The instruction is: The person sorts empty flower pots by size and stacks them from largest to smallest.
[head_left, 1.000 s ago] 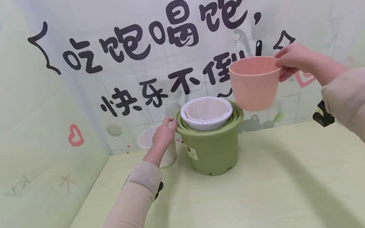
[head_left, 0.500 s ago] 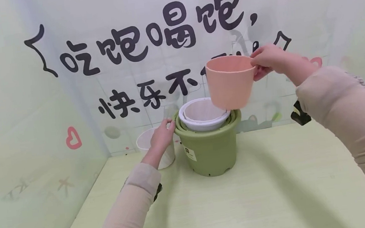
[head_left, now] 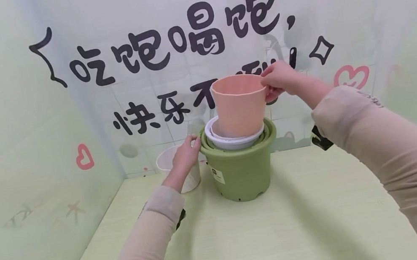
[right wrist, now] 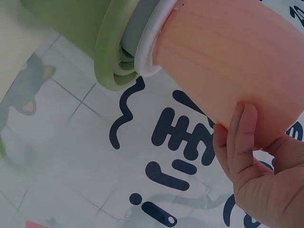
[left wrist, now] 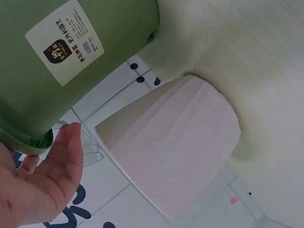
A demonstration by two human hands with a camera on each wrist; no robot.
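Note:
My right hand pinches the rim of a pink flowerpot, thumb inside and fingers along the outer wall. The pink pot is upright, its base lowered into the mouth of the white pots nested in a large green flowerpot. How deep its base sits is hidden. At the green pot's left side my left hand holds the rim; the left wrist view shows the fingers hooked at that rim. Green rings of further nested pots show inside the green rim.
A separate white faceted pot stands on the table left of the green pot, partly behind my left hand. A printed curtain with black lettering hangs behind, close to the pots, and another side wall stands at the left.
My right hand has carried the pink pot leftward, then down, from beside the green pot to the top of the nested stack. The left hand has stayed at the green rim.

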